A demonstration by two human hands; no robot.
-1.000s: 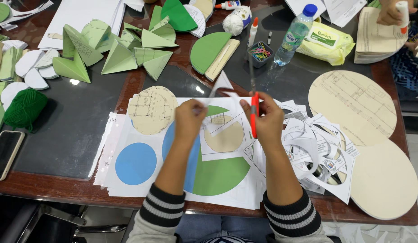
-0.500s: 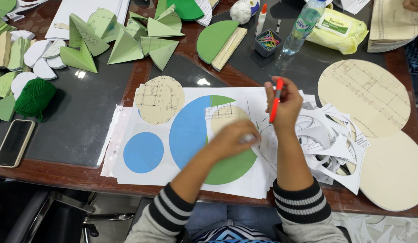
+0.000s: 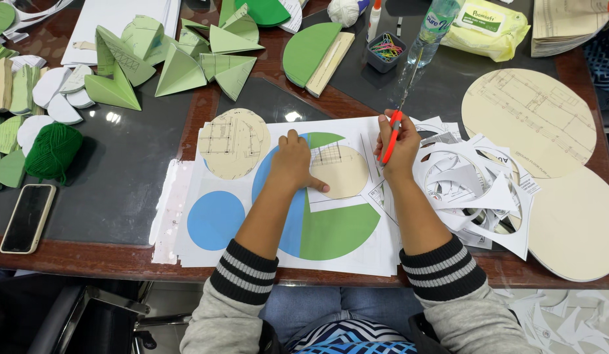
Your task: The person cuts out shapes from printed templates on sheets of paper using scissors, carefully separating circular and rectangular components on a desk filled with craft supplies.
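Cream paper disc (image 3: 342, 172) lies on the big printed sheet (image 3: 206, 190), over the blue and green circle (image 3: 331, 229), near the middle of the counter (image 3: 121, 196). The left hand (image 3: 293, 160) lies flat with fingers spread, thumb pinning the disc's near-left edge; it grips nothing. The right hand (image 3: 397, 145) has its grip closed round the red handle of the scissors (image 3: 396, 121), blades pointing far toward the clip cup (image 3: 385, 51) and bottle (image 3: 433, 29). A likely slip, as I judge it: the disc is held at one spot only, so it could pivot or slide on the slick sheet. The blades could also nudge the cup or tip the bottle, both standing just beyond the tips. Right of the hand, the heap of offcuts (image 3: 475, 190) crowds the sheet and could snag a sleeve. Folded green cones (image 3: 180, 65) fill the far left. Open room lies on the dark mat to the left, between the sheet and the yarn (image 3: 52, 151); the sheet's near edge sits close to the counter's rim.
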